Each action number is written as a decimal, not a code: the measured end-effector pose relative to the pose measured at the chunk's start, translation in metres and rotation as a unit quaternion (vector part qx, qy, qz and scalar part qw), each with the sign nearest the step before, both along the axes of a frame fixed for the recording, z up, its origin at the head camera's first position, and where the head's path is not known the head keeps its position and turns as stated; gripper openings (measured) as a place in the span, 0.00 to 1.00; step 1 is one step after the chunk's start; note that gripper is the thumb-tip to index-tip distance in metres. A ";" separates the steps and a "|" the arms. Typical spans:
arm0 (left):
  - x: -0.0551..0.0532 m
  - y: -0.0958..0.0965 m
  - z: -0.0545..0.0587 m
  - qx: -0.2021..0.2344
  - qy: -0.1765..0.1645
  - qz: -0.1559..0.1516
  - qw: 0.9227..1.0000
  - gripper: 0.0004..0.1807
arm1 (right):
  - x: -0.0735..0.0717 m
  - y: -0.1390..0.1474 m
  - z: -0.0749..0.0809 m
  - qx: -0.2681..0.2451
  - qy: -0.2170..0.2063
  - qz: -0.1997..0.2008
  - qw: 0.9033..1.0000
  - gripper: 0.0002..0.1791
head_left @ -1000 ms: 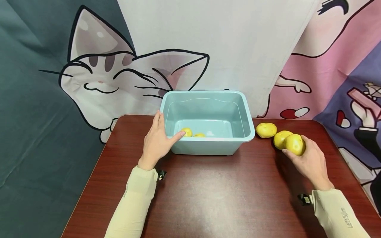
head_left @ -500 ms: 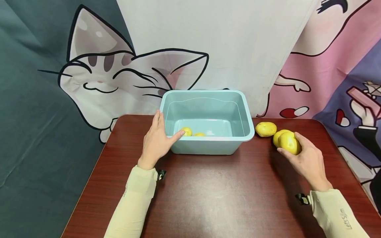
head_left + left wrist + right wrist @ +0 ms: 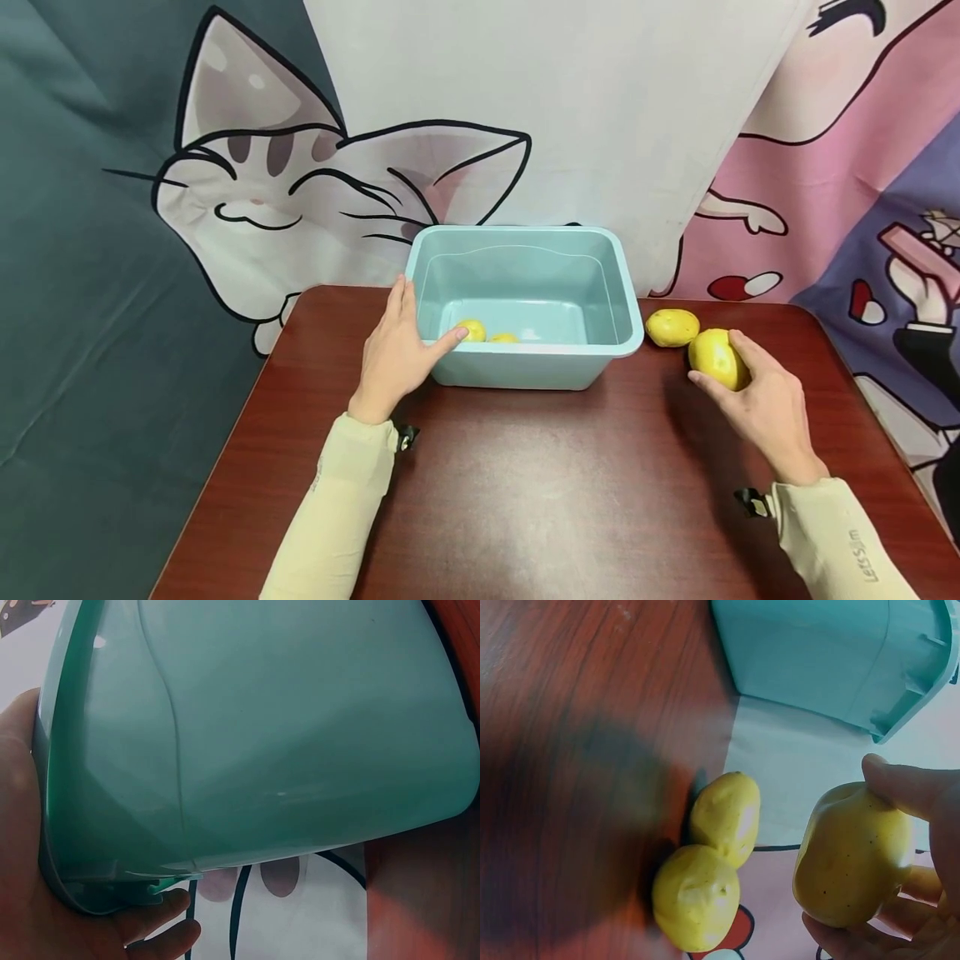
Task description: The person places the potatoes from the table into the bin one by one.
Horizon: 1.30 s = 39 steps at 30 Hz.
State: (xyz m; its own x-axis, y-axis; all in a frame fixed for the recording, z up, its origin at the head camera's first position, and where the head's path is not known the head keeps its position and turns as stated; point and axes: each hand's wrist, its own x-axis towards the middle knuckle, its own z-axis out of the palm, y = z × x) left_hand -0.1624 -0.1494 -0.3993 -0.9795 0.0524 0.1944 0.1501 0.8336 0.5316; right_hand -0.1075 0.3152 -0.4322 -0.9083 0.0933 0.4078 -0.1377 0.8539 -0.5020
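Note:
My right hand grips a yellow potato between thumb and fingers, raised over the table's right side. Below it, two more potatoes rest together on the table: one shows beside the bin, while the other is mostly hidden behind the held one in the head view. Straight-fingered, my left hand rests against the front left corner of the light blue plastic bin, thumb along the front rim and fingers along the left side. Inside the bin's left part lie two potatoes, partly hidden by the front wall.
The reddish-brown wooden table ends at a fabric backdrop printed with cartoon figures. Close to its back edge stands the bin, wide side facing me. A dark wrist mount sits at my right cuff.
My right hand has carried its potato a little to the left, so that it now covers the potato behind it in the head view. The left hand stays at the bin's corner.

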 end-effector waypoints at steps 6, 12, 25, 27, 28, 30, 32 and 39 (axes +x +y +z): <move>-0.001 0.002 0.002 0.002 -0.003 0.000 1.000 0.65 | -0.003 -0.005 0.004 -0.003 0.011 0.001 1.000 0.42; 0.000 0.002 -0.001 0.004 -0.001 0.003 1.000 0.66 | -0.005 -0.010 0.010 -0.012 0.003 0.000 1.000 0.44; 0.000 0.002 0.000 0.005 0.005 0.002 1.000 0.64 | -0.011 -0.028 0.020 -0.023 0.032 0.002 0.999 0.45; 0.001 0.001 0.000 0.006 0.002 0.002 1.000 0.64 | -0.012 -0.030 0.021 -0.026 0.035 0.004 0.999 0.46; 0.001 0.001 0.000 0.006 0.001 0.003 1.000 0.64 | -0.013 -0.031 0.021 -0.027 0.038 0.004 0.999 0.46; 0.001 0.001 0.000 0.006 0.000 0.003 1.000 0.65 | -0.014 -0.033 0.022 -0.030 0.045 0.005 0.999 0.46; 0.001 0.000 0.000 0.007 0.001 0.003 1.000 0.65 | -0.014 -0.035 0.023 -0.033 0.049 0.004 0.998 0.46; 0.001 0.001 -0.001 0.006 0.001 0.002 1.000 0.65 | -0.015 -0.040 0.030 -0.035 0.057 0.002 0.998 0.45</move>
